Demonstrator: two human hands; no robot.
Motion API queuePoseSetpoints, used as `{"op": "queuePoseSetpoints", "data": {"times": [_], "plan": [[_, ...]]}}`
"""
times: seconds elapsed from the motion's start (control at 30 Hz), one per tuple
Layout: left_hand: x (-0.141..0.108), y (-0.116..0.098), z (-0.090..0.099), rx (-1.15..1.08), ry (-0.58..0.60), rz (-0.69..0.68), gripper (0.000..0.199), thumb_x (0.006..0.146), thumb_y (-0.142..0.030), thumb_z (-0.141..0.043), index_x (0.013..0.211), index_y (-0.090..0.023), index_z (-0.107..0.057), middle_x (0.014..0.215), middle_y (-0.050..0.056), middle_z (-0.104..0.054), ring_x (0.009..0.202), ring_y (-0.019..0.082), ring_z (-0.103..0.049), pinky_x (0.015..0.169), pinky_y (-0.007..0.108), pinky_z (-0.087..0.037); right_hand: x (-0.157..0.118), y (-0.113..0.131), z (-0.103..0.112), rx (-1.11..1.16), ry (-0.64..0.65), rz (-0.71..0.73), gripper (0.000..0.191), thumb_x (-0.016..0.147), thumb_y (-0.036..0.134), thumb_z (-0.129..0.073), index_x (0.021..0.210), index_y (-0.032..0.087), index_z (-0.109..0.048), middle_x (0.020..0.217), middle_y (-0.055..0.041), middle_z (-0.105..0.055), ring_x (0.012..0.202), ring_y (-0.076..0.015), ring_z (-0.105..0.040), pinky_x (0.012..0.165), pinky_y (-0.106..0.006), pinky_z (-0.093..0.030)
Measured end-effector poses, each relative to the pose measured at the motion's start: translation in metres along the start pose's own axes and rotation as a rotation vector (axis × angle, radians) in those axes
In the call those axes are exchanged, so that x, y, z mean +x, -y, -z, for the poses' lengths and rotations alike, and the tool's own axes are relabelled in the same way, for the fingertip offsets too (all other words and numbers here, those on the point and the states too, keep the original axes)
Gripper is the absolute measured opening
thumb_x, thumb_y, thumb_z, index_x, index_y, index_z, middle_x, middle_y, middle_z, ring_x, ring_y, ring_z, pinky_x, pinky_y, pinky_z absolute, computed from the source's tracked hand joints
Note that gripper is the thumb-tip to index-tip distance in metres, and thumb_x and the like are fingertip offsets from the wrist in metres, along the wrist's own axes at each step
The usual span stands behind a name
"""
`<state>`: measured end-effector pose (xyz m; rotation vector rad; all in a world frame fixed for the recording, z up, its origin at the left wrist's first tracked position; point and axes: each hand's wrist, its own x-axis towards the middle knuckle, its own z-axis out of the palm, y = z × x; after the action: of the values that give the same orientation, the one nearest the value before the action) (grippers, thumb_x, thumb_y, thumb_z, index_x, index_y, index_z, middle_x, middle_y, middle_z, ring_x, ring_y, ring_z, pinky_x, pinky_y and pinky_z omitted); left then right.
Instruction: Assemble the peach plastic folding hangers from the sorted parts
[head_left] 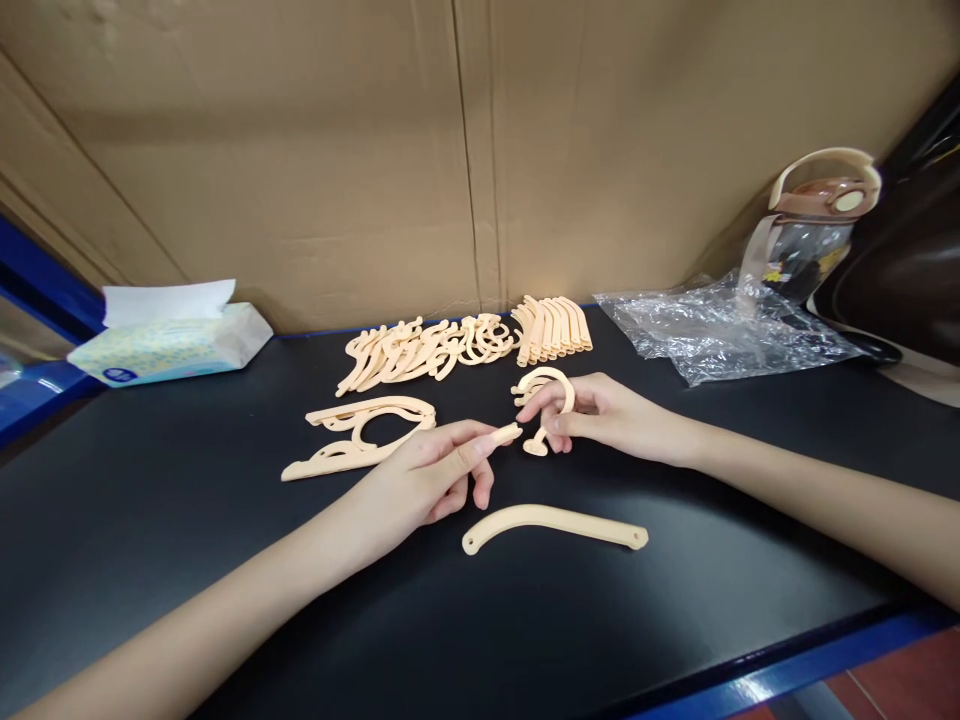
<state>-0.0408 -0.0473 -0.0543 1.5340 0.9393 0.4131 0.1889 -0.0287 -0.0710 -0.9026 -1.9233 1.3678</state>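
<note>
My left hand [450, 470], closed, pinches a short cream plastic piece [505, 434] whose tip points right. Across a small gap, my right hand [577, 412] grips a cream hook [568, 392] with a curved top and a flat round foot. Some cream pieces [519, 390] lie just behind the hook, partly hidden. In front of both hands rests a single curved cream arm [555, 518] with a hole at each end. Left of my left hand lie joined cream hanger parts [337, 458], partly covered by that hand.
Behind the hands are a pile of cream curved parts and hooks [405, 350] and a row of cream arms [553, 328]. A tissue pack [172, 335] sits at the back left. Clear plastic bags [675, 325] and a strapped bottle [810, 245] are at the back right, before a cardboard wall [337, 160].
</note>
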Motion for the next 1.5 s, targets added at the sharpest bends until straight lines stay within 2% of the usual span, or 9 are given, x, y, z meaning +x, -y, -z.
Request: {"op": "queuePoseSetpoints", "data": {"times": [0.17, 0.37, 0.57, 0.77, 1.0, 1.1, 1.23, 1.4, 1.5], "plan": [[0.0, 0.003, 0.002, 0.002, 0.018, -0.013, 0.03, 0.09, -0.043, -0.047, 0.104, -0.018, -0.054, 0.066, -0.004, -0.058, 0.04, 0.003, -0.036, 0.03, 0.012, -0.026, 0.0, 0.001, -0.001, -0.027, 0.033, 0.014, 0.016, 0.089, 0.024, -0.051, 0.094, 0.014, -0.063, 0.074, -0.0009, -0.064, 0.066, -0.009, -0.058, 0.064, -0.024, -0.046], [0.0, 0.001, 0.001, 0.002, 0.017, -0.007, 0.026, 0.088, -0.04, -0.05, 0.105, -0.019, -0.05, 0.067, -0.005, -0.058, 0.043, 0.004, -0.038, 0.031, 0.01, -0.027, 0.002, 0.0, 0.0, 0.041, -0.002, -0.036, 0.015, 0.079, 0.025, -0.066, 0.091, 0.016, -0.065, 0.082, -0.0004, -0.067, 0.075, -0.0106, -0.061, 0.068, -0.024, -0.048], [-0.003, -0.001, -0.001, 0.046, -0.008, 0.001, 0.021, 0.087, -0.038, -0.054, 0.088, -0.02, -0.044, 0.071, -0.006, -0.058, 0.047, 0.004, -0.044, 0.033, 0.011, -0.031, 0.002, -0.001, 0.004, 0.013, -0.02, -0.062, 0.022, 0.078, 0.032, -0.067, 0.094, 0.017, -0.071, 0.086, -0.0025, -0.07, 0.073, -0.0114, -0.061, 0.07, -0.026, -0.048], [-0.006, -0.003, -0.007, 0.125, -0.014, -0.023, 0.021, 0.087, -0.035, -0.054, 0.084, -0.021, -0.039, 0.073, -0.006, -0.06, 0.044, 0.004, -0.046, 0.04, 0.015, -0.035, 0.003, -0.002, 0.004, 0.04, -0.044, -0.066, 0.027, 0.079, 0.04, -0.065, 0.09, 0.016, -0.071, 0.083, -0.0032, -0.068, 0.07, -0.0103, -0.055, 0.068, -0.025, -0.045], [-0.006, 0.004, -0.005, 0.383, -0.139, -0.117, 0.029, 0.087, -0.049, -0.05, 0.082, -0.022, -0.04, 0.062, -0.008, -0.045, 0.054, 0.008, -0.038, 0.05, 0.019, -0.03, 0.003, -0.001, 0.004, 0.08, -0.05, -0.104, 0.029, 0.078, 0.041, -0.067, 0.09, 0.015, -0.07, 0.082, -0.0034, -0.069, 0.069, -0.0105, -0.055, 0.069, -0.026, -0.046], [-0.007, 0.004, -0.004, 0.525, -0.148, -0.136, 0.028, 0.09, -0.051, -0.043, 0.086, -0.023, -0.043, 0.061, -0.008, -0.046, 0.053, 0.009, -0.038, 0.051, 0.02, -0.029, 0.003, -0.001, 0.003, 0.112, -0.059, -0.11, 0.027, 0.077, 0.038, -0.068, 0.091, 0.015, -0.069, 0.083, -0.0036, -0.07, 0.069, -0.0096, -0.056, 0.069, -0.026, -0.046], [-0.008, 0.0, -0.004, 0.769, -0.12, -0.189, 0.03, 0.092, -0.049, -0.038, 0.081, -0.022, -0.047, 0.054, -0.008, -0.041, 0.049, 0.01, -0.038, 0.05, 0.022, -0.026, 0.004, 0.0, 0.003, 0.161, -0.075, -0.128, 0.022, 0.074, 0.032, -0.071, 0.086, 0.015, -0.067, 0.079, -0.0009, -0.068, 0.066, -0.0087, -0.057, 0.068, -0.025, -0.046], [-0.009, 0.001, -0.004, 0.906, -0.118, -0.279, 0.022, 0.094, -0.042, -0.038, 0.087, -0.023, -0.046, 0.059, -0.007, -0.051, 0.054, 0.012, -0.046, 0.054, 0.022, -0.029, 0.003, 0.0, 0.004, 0.183, -0.099, -0.148, 0.02, 0.073, 0.03, -0.072, 0.085, 0.015, -0.066, 0.078, -0.0004, -0.067, 0.068, -0.0094, -0.058, 0.069, -0.026, -0.045], [-0.009, 0.003, -0.003, 0.927, -0.138, -0.312, 0.019, 0.094, -0.04, -0.038, 0.087, -0.023, -0.045, 0.065, -0.005, -0.056, 0.058, 0.013, -0.05, 0.057, 0.022, -0.032, 0.002, 0.0, 0.007, 0.161, -0.065, -0.146, 0.021, 0.075, 0.032, -0.071, 0.088, 0.015, -0.067, 0.081, -0.0018, -0.068, 0.073, -0.0111, -0.059, 0.074, -0.028, -0.045]]}}
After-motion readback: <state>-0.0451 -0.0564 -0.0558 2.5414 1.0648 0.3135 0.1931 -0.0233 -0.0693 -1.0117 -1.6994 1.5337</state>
